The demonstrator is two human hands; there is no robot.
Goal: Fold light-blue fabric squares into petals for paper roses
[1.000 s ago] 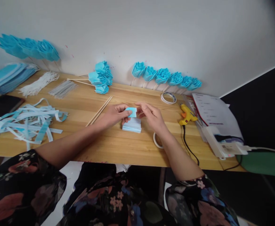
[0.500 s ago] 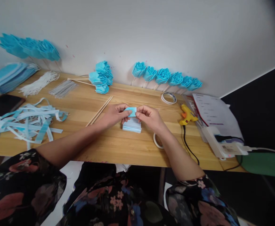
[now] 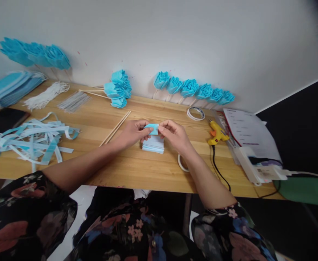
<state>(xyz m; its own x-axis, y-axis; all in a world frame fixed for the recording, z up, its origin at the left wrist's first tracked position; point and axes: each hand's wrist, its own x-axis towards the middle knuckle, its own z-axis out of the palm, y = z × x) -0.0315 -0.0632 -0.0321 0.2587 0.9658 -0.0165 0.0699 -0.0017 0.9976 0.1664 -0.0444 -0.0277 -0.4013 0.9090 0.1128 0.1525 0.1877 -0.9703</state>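
Observation:
A small light-blue paper piece is pinched between both my hands above the wooden table. My left hand grips its left edge with closed fingers. My right hand pinches its right edge, fingers curled. Directly under the piece lies a small stack of blue-and-white cut pieces. A roll of tape lies partly hidden beneath my right wrist.
Blue paper flowers line the wall; more flowers lie behind wooden sticks. Cut blue strips pile at left. A yellow glue gun, a second tape roll, papers and a white device sit at right.
My right hand's fingers went from loosely spread beside the paper piece to pinched on its right edge. The piece now looks narrower, folded flatter. The left hand stayed put.

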